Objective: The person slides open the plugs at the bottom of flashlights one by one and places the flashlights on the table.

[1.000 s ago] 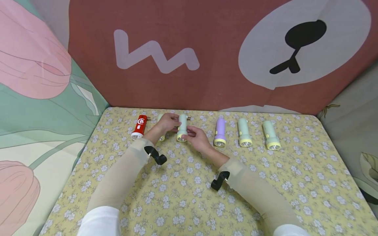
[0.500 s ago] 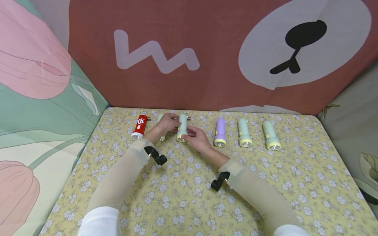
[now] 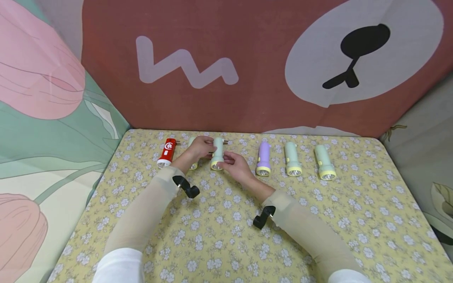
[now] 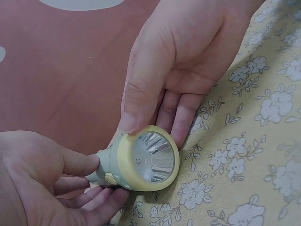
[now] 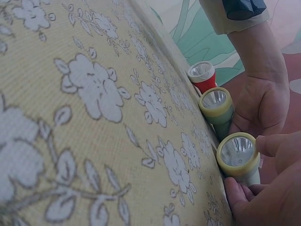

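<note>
A pale green flashlight [image 3: 218,151] with a yellow rim lies near the back of the table, its lens facing the front. Fingers of my left hand [image 3: 203,147] hold its body from the left side. My right hand [image 3: 238,166] grips the lens end from the right, and in the left wrist view its thumb [image 4: 129,122] rests on the yellow rim. Thin metal prongs [image 3: 226,142] stick out to the right near the tail. Another pale green flashlight [image 3: 193,166] sits partly hidden behind the left hand and wrist.
A red flashlight [image 3: 168,151] with a white head lies at the left end of the row. Right of my hands are a purple flashlight [image 3: 263,156] and two more pale green flashlights, one inner [image 3: 292,156] and one outer [image 3: 323,160]. A printed cloth wall [image 3: 247,106] rises behind the flowered tablecloth [image 3: 219,236].
</note>
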A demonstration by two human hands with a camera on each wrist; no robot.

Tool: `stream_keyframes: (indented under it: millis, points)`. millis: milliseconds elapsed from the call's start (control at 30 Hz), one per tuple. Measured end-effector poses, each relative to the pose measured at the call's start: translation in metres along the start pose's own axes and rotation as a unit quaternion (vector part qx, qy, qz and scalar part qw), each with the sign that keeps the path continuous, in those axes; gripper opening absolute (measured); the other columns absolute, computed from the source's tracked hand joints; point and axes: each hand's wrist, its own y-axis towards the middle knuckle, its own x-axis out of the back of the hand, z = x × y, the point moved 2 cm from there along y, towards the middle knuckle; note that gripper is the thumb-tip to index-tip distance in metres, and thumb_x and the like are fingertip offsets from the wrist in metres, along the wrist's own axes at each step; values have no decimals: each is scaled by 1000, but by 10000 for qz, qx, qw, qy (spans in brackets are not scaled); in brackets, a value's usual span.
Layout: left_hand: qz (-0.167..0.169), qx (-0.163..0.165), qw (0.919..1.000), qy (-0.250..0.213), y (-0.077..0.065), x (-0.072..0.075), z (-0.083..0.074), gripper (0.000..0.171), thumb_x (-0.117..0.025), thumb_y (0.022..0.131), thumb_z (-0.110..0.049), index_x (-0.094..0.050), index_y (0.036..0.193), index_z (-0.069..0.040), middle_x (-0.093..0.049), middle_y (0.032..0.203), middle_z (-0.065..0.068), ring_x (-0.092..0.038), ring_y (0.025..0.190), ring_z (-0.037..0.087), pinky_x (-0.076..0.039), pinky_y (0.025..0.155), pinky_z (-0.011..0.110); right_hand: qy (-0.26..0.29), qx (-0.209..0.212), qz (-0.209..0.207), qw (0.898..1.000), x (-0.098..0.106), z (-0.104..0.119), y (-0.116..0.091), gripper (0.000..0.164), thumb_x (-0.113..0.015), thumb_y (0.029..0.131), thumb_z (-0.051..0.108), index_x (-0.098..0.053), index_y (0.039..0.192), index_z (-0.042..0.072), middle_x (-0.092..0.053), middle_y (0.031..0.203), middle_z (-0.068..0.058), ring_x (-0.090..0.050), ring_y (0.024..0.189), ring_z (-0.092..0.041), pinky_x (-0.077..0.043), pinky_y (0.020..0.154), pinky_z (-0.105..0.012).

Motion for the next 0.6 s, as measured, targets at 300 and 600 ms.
stream_keyframes:
  millis: [300, 600]
  points:
    - [12, -11, 10000, 71, -3, 0, -2, 55, -60, 101, -1, -40, 152, 4, -49, 148, 24, -52, 133, 37, -56, 98, 44, -15, -26, 16, 10000, 0, -1, 0, 59, -71, 98, 17, -48, 148, -3, -60, 137, -18, -59, 124, -31, -54, 99, -39]
    - [44, -30, 9998, 174, -5, 1, -3, 56, -59, 104, -11, -38, 154, 2, -47, 148, 25, -54, 131, 37, -55, 99, 43, -34, -7, 76, 10000, 1, -1, 0, 61, -71, 98, 18, -46, 149, -2, -59, 138, -18, -58, 126, -31, -53, 102, -39]
